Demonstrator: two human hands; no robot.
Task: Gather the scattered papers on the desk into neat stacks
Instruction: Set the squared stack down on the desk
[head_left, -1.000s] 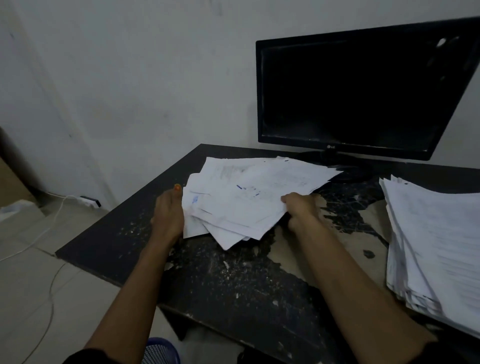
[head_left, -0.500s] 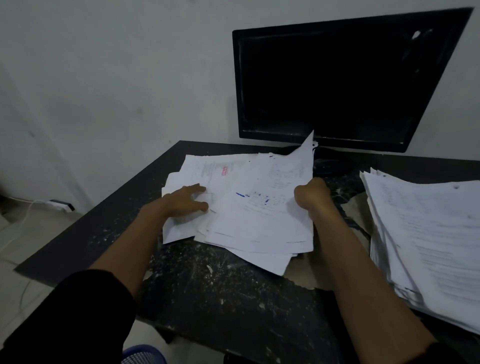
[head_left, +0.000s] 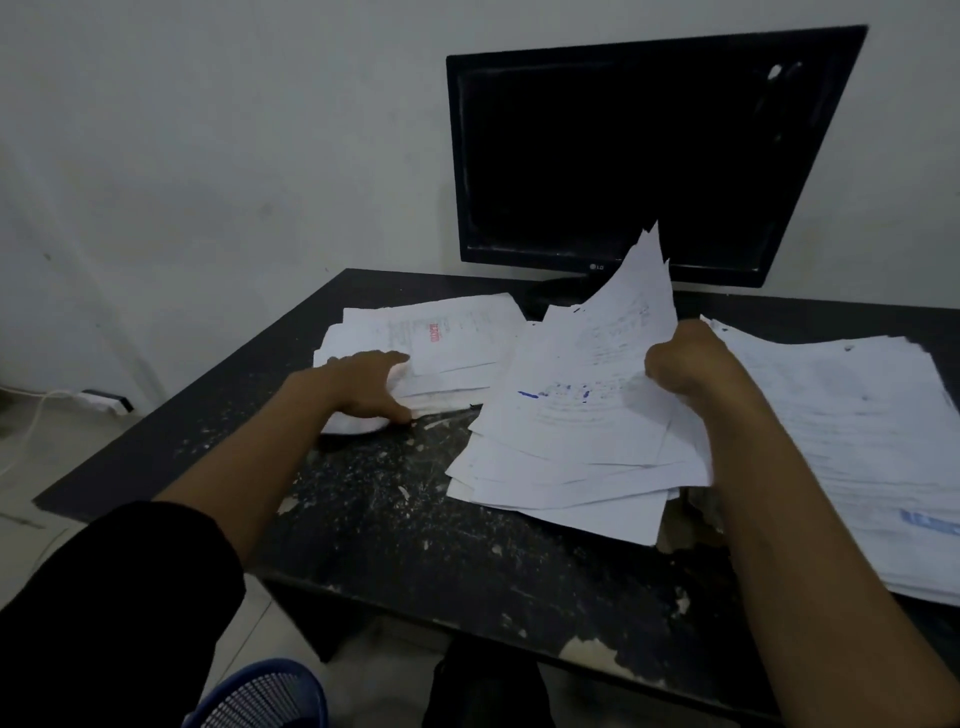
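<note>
A loose bundle of white papers with blue ink marks is lifted at its far edge, its near edge still on the dark desk. My right hand grips that bundle at its right side. A second, flatter pile of papers with a red stamp lies at the desk's back left. My left hand rests on that pile's near left corner, fingers curled over its edge. A tall stack of papers sits on the right of the desk.
A black monitor stands at the back of the desk against the wall. The desk top is scratched and peeling. A blue chair seat shows below the front edge. A white cable and power strip lie on the floor at left.
My right hand has pulled the upper bundle off the left pile and to the right, tilting it up. My left hand stays on the pile left behind.
</note>
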